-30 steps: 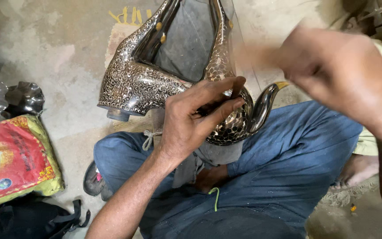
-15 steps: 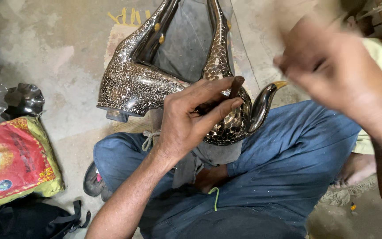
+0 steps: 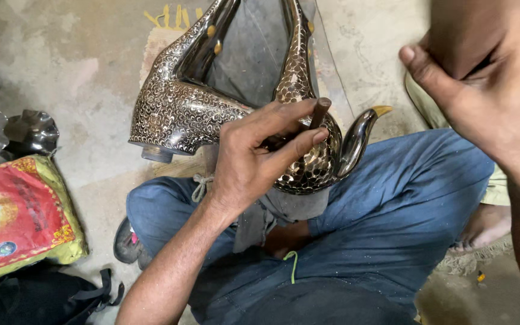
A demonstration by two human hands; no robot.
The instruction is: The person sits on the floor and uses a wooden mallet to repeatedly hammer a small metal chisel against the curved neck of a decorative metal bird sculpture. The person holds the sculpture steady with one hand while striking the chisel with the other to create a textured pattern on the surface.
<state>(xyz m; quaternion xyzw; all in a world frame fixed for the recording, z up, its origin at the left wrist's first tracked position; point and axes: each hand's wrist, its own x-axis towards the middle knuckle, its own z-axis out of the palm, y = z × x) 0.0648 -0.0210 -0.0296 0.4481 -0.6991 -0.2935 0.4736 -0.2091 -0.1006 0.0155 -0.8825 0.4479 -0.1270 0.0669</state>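
Observation:
A dark metal bird-shaped ornament, covered in fine silver engraving with a gold-tipped beak, rests on my lap over blue trousers. My left hand presses on its round body and pinches a short brown chisel-like rod upright between thumb and fingers. My right hand is raised close to the camera at the upper right, fingers curled with the thumb out. What it holds, if anything, is hidden.
A red and yellow printed bag lies at the left on the concrete floor. Shiny scalloped metal dishes sit above it. A black strap bag is at the bottom left. A bare foot shows at the right.
My right hand has moved up and toward the camera on the right. My left hand and the ornament have stayed put.

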